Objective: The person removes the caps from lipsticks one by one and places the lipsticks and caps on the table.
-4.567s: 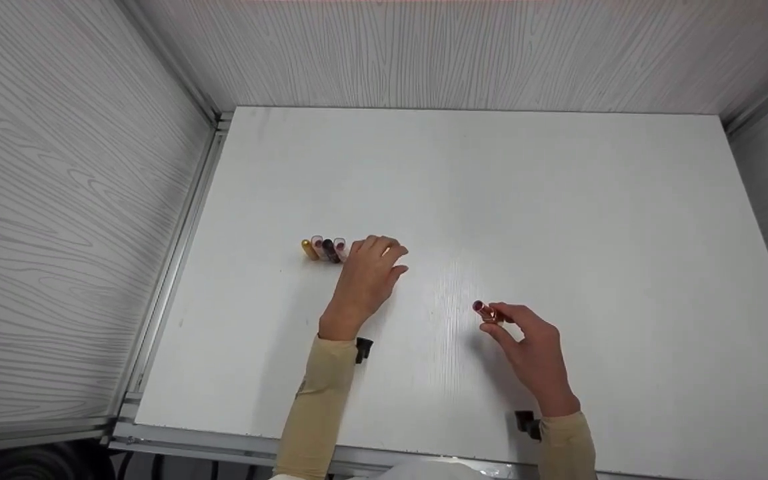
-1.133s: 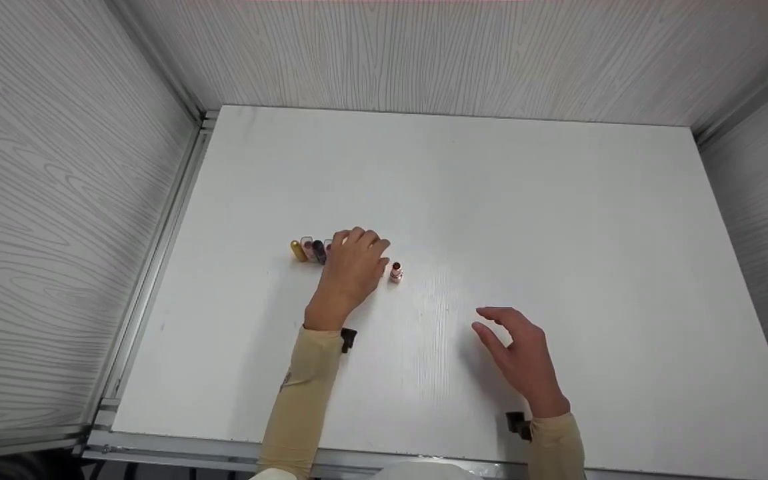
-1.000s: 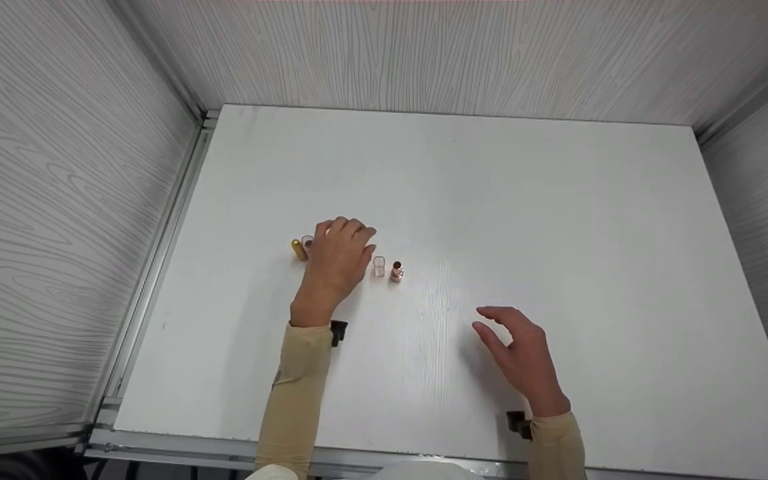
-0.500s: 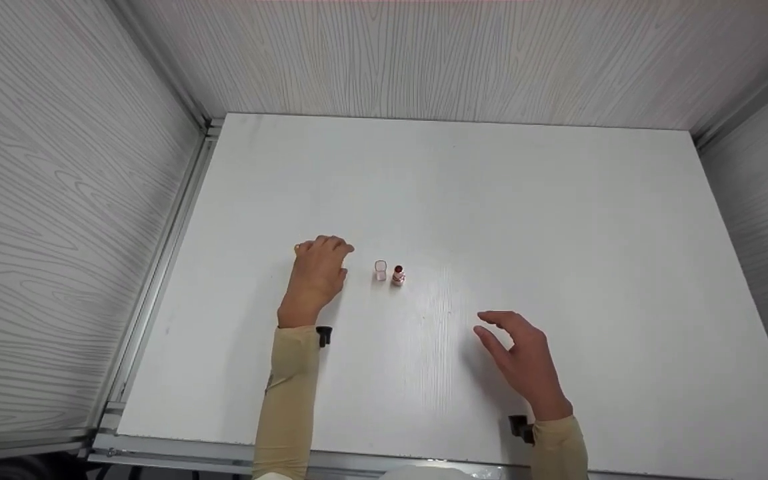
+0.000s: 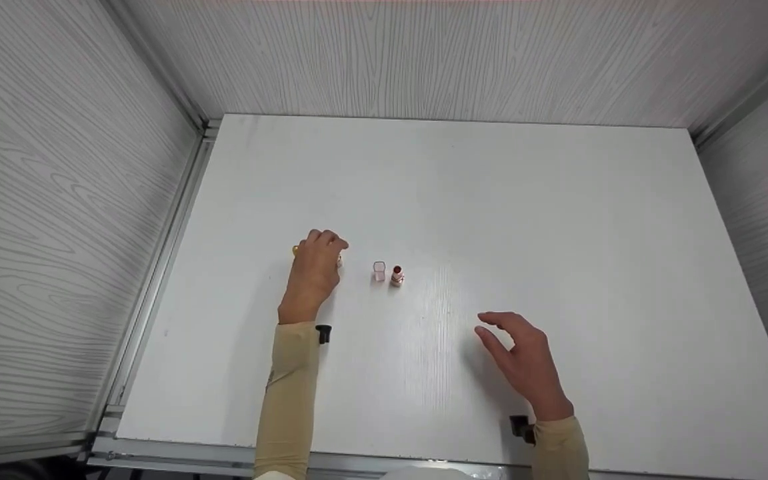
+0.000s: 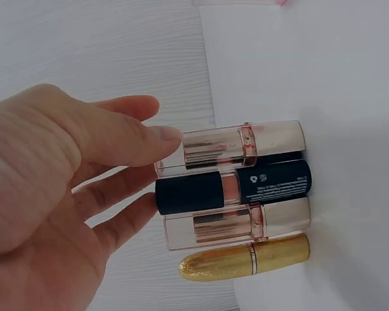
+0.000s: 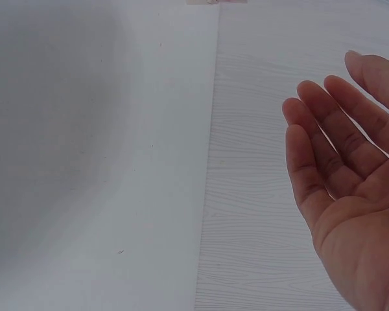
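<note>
My left hand (image 5: 313,270) is over a row of lipsticks, hiding most of them in the head view. In the left wrist view its thumb and fingertips pinch the clear cap of a rose-gold lipstick (image 6: 275,138). Beside it stand a black lipstick (image 6: 272,182), another clear-capped lipstick (image 6: 285,215) and, at the row's end, a gold lipstick (image 6: 282,253). An uncapped lipstick (image 5: 397,277) stands right of the row, with its clear cap (image 5: 379,271) next to it. My right hand (image 5: 524,357) hovers with thumb and fingers apart, holding nothing.
The white tabletop (image 5: 491,200) is bounded by wood-grain panels at the back and sides. A metal rail (image 5: 157,448) runs along its front edge. Each wrist carries a small black camera mount (image 5: 323,334).
The right hand has let go of the rose-gold lipstick, which now stands beside its clear cap. The left hand has moved left along the row and now pinches another lipstick.
</note>
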The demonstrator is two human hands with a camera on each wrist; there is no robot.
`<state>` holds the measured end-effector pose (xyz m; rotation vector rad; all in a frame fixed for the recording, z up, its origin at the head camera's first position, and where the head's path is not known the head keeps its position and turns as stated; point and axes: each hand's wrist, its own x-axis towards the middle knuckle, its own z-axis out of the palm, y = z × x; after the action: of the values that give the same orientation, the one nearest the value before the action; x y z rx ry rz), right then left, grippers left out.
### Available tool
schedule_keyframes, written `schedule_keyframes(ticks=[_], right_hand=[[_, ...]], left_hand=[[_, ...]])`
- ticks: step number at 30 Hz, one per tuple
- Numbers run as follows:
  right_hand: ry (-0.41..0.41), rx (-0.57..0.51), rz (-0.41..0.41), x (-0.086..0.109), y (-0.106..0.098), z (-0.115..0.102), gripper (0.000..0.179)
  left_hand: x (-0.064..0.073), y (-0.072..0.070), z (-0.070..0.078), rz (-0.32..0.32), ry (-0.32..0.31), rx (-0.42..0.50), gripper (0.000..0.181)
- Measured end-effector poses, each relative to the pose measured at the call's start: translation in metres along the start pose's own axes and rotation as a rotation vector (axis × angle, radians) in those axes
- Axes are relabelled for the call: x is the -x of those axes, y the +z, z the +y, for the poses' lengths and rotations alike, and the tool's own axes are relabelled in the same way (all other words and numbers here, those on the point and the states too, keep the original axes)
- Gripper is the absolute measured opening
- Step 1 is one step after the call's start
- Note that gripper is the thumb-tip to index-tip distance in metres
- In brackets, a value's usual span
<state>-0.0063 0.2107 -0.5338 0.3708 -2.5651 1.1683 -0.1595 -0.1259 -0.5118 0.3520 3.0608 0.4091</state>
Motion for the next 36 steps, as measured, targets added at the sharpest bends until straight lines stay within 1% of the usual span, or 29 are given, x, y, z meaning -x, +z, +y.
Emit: schedule_keyframes(ticks=[3,7,10,13,19,22,28,31,36], right_hand=[[0.006,0.0,-0.004,0.0,0.0,0.0,0.026],[0.016,0.001,-0.008,-0.001,-0.001,-0.001,0.026],[0.019,0.001,-0.008,-0.001,-0.001,-0.001,0.025],[0.019,0.003,-0.004,-0.002,-0.001,-0.001,0.026],[0.012,-0.01,0.004,-0.002,-0.002,0.001,0.026],[0.018,-0.006,0.004,-0.002,-0.001,0.001,0.025],[0.026,0.013,-0.002,-0.001,0.001,-0.001,0.024],[0.024,0.012,-0.002,-0.001,0.001,-0.002,0.024],[0.02,0.013,0.0,-0.001,0.001,-0.002,0.024]], left_hand=[[-0.002,0.0,-0.001,0.007,-0.005,0.017,0.034],[-0.003,-0.002,-0.001,0.0,-0.01,0.033,0.034],[-0.003,-0.003,-0.003,-0.003,-0.026,0.042,0.034],[-0.003,-0.005,-0.005,0.002,-0.039,0.073,0.034],[-0.001,-0.008,-0.008,0.033,-0.005,0.147,0.032],[0.001,-0.014,-0.006,0.069,0.004,0.16,0.031],[0.005,-0.03,0.001,0.159,0.01,0.166,0.03],[0.008,-0.04,0.007,0.228,0.045,0.178,0.028],[0.015,-0.053,0.02,0.366,0.135,0.186,0.022]])
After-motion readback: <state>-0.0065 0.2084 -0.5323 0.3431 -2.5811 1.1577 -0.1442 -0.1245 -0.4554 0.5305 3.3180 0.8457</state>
